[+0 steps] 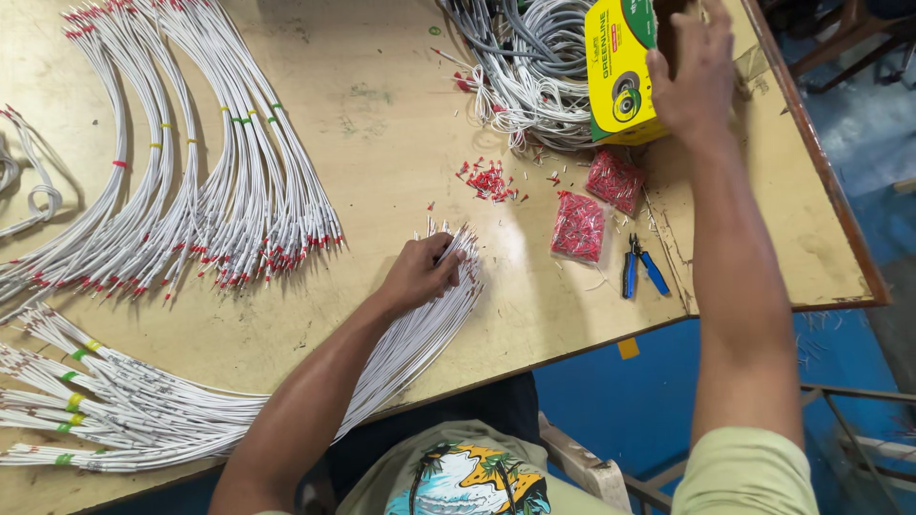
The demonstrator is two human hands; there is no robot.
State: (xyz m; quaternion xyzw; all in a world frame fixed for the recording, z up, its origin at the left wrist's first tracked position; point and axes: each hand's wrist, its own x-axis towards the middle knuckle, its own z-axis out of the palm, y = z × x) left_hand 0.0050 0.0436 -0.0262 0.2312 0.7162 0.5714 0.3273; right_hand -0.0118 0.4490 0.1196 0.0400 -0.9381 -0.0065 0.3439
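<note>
My left hand [420,273] rests on a bundle of thin white wires [420,334] lying across the wooden table [382,143], fingers pinched on the wire ends near their bare tips. My right hand [695,72] reaches far forward and grips the side of a yellow and green cardboard box [618,67] at the table's far right. A small pile of loose red ferrules [490,179] lies between the two hands.
Two clear bags of red ferrules [578,226] [615,178] and blue-handled pliers [639,268] lie near the right edge. Banded white wire bundles with red tips [239,191] fan across the left. Grey cable coils [534,57] sit behind the box.
</note>
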